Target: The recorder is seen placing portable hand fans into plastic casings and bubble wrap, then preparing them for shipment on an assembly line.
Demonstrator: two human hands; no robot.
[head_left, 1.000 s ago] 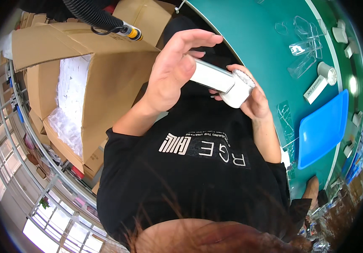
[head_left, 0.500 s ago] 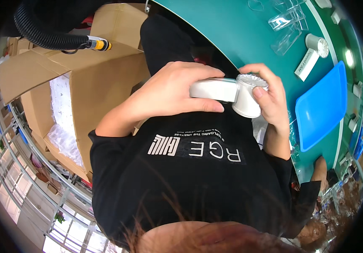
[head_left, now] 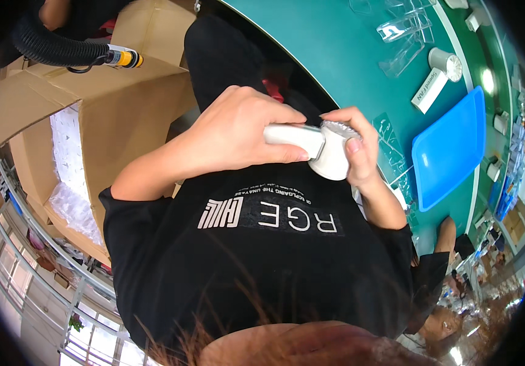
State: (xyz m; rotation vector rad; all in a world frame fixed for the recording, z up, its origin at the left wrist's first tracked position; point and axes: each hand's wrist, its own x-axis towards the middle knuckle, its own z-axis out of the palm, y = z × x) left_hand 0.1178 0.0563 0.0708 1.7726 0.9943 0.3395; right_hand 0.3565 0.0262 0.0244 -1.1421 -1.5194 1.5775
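A white handheld fan [head_left: 331, 157] is held in front of my black shirt, between both hands. My left hand [head_left: 229, 131] is closed around its rectangular handle, the thumb on the near side and the fingers on the far side. At the other end, my right hand [head_left: 363, 149] grips the round fan head, its thumb against the side and fingers at the silvery, ribbed rim. The handle meets the head at an angle. The palms hide part of the handle. On the green table [head_left: 311, 36] to the right lies another white fan [head_left: 444, 64] of similar shape.
A blue tray [head_left: 448, 149] lies on the table at right, with clear plastic pieces [head_left: 404, 30] farther back. At left stands an open cardboard box [head_left: 134, 116] lined with plastic. A black hose [head_left: 61, 47] with a yellow tip hangs above it. Another person's arm [head_left: 446, 235] rests at the right.
Both hands and the fan appear slightly left and lower in the picture, and the fan is tilted differently. The whole background has also shifted left. Both hands keep their hold.
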